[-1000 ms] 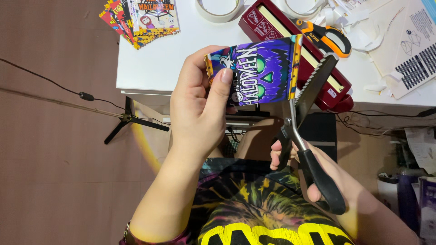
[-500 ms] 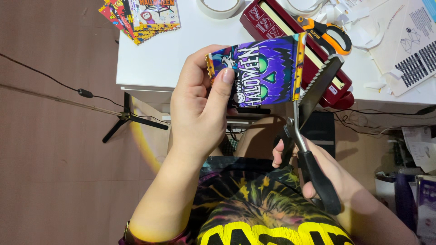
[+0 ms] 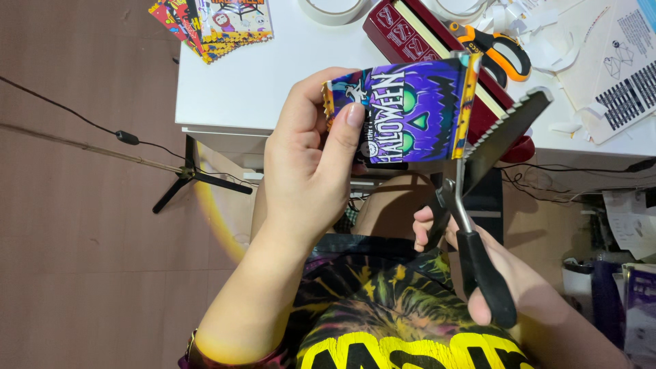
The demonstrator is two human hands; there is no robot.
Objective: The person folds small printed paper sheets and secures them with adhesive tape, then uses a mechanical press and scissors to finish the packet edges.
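- A purple printed packet (image 3: 410,109) is held in the air above the white table (image 3: 273,75) edge.
- The left hand (image 3: 307,171), wrist bent upward, pinches its left end between thumb and fingers.
- The right hand (image 3: 478,273) grips black-handled scissors (image 3: 478,205) — blades spread around the packet's right edge.

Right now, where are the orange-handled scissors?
In the head view, the orange-handled scissors lie on the white table at upper right, just beside the dark red box, above the purple packet.

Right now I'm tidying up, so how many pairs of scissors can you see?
2. Black-handled scissors are in the right hand, cutting the purple packet. Orange-handled scissors lie on the white table. Others may be hidden.
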